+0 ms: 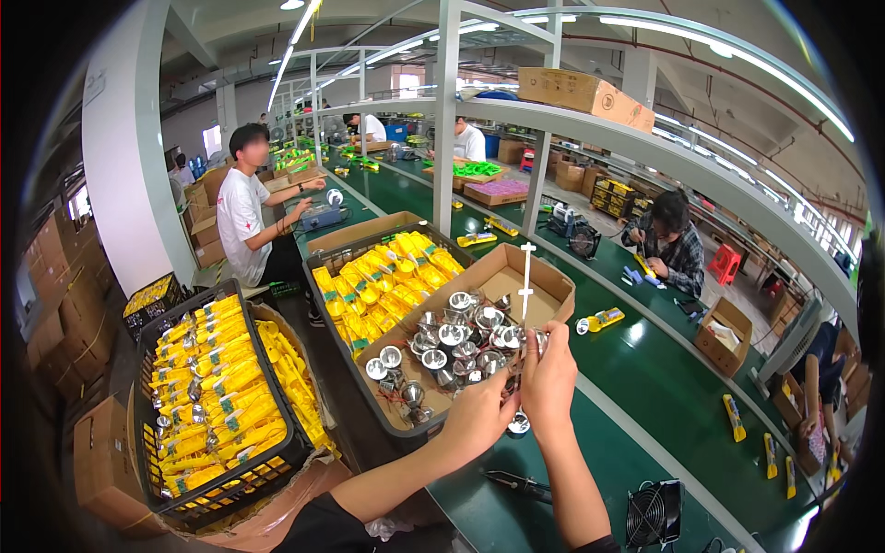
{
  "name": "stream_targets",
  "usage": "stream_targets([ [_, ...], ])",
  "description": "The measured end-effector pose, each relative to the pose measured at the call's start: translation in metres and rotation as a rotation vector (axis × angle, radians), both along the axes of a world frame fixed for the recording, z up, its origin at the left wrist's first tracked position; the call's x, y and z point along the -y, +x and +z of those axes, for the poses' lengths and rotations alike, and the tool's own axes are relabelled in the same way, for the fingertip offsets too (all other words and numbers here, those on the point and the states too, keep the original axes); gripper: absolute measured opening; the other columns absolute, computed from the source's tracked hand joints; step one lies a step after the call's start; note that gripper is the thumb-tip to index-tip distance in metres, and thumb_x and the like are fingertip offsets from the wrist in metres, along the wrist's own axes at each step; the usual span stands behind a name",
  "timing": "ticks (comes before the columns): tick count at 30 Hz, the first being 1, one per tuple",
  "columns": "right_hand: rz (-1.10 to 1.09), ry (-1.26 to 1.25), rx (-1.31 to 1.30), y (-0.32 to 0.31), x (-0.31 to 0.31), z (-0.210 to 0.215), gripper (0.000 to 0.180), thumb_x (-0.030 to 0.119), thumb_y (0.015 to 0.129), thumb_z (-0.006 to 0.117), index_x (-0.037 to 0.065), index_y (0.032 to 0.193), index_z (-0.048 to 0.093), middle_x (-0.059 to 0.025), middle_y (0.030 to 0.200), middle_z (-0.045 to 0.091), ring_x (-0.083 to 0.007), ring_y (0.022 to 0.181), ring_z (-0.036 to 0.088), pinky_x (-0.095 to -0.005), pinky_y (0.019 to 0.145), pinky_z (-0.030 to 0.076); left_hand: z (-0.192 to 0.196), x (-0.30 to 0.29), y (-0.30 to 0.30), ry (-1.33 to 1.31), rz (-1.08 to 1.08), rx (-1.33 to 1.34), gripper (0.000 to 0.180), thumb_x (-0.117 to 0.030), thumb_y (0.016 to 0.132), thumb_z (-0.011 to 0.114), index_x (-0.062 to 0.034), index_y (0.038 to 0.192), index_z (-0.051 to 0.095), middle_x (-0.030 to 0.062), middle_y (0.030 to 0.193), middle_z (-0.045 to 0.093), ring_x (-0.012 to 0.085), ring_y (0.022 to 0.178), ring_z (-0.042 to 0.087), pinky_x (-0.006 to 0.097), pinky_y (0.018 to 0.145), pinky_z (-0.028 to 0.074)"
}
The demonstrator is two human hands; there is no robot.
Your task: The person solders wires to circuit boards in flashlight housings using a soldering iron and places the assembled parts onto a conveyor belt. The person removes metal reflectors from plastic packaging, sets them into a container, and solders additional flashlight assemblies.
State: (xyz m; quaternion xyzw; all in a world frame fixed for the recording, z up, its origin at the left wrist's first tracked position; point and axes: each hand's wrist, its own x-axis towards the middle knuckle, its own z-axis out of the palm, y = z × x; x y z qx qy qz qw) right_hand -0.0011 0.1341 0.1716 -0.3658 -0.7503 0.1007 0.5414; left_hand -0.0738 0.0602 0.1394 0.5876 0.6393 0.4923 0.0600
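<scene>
- Reaching up from the lower edge of the head view, both your forearms angle toward the middle of the picture, and the hands meet just over the near rim of the carton (551, 293).
- Your left hand (481, 412) comes in from lower left, wrist bent, fingers curled in toward the right hand; it looks closed round something small, but what it grips is hidden.
- Your right hand (549, 373) stands more upright, back toward you, fingers pressed together and curled over the top, pinching a small silver reflector (536, 339) at the fingertips.
- Another reflector (519, 423) shows just below the two hands, touching or close under the left palm; you cannot tell which hand bears it.
- The carton lies open on a black crate, and its near half holds a heap of silver reflectors (452, 336) with wires trailing.
- Behind it, in the same crate, sit yellow casings (387, 281) packed in rows.
- To your left, a second crate (217, 493) holds more yellow casings, well apart from your hands.
- On the green bench (645, 369) near your right elbow lie a dark tool (516, 483) and a small fan (654, 512).
- A person in a white shirt (241, 217) sits at the far left of the bench; another in a plaid shirt (678, 249) works on the far side.
</scene>
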Motion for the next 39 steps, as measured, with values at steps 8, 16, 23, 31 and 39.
stream_targets([
  [8,1.079,-0.816,-0.48,0.005,-0.033,0.011,0.024,0.03,0.091,0.044,0.006,0.089,0.045,-0.0026,0.062,0.045,-0.0091,0.048,0.045,-0.0229,0.041,0.039,-0.015,0.003,-0.039,-0.085,-0.739,0.955,0.066,-0.009,0.078,0.061,-0.0113,0.133,0.024,0.0009,0.069,0.052,0.0041,0.052,0.043,0.018,0.044,0.033],
  [16,0.474,-0.292,-0.143,-0.014,-0.071,0.017,0.028,0.026,0.09,0.046,0.003,0.104,0.044,-0.0092,0.076,0.053,-0.0167,0.066,0.053,-0.0288,0.06,0.046,-0.011,0.004,-0.033,0.089,-0.468,0.904,0.054,-0.012,0.083,0.057,-0.0073,0.129,0.028,0.0016,0.071,0.052,0.0053,0.055,0.046,0.018,0.043,0.034],
  [23,1.129,-0.807,0.083,0.021,-0.029,0.001,0.037,0.024,0.091,0.044,0.002,0.122,0.043,-0.0064,0.102,0.055,-0.0138,0.087,0.056,-0.0292,0.071,0.048,-0.007,-0.004,-0.053,0.217,-0.09,0.579,0.013,-0.014,0.081,0.061,-0.0007,0.082,0.059,-0.0005,0.068,0.057,0.0022,0.059,0.049,0.017,0.05,0.039],
  [31,0.376,0.525,0.053,0.004,0.005,-0.031,0.035,-0.006,0.06,0.063,0.007,0.092,0.064,-0.0142,0.093,0.06,-0.0247,0.074,0.062,-0.0305,0.065,0.052,-0.01,-0.003,-0.025,0.29,-0.042,1.173,0.02,-0.022,0.084,0.059,-0.0072,0.073,0.051,-0.0042,0.057,0.047,0.0017,0.044,0.039,0.017,0.039,0.03],
  [39,0.351,0.207,-0.454,-0.006,-0.017,-0.021,0.031,-0.008,0.069,0.062,0.003,0.098,0.061,-0.0175,0.1,0.057,-0.0249,0.083,0.06,-0.0282,0.066,0.05,-0.006,-0.002,-0.038,0.509,-0.005,1.233,0.014,-0.022,0.088,0.052,-0.0126,0.083,0.044,-0.003,0.064,0.045,0.0053,0.051,0.043,0.017,0.039,0.029],
])
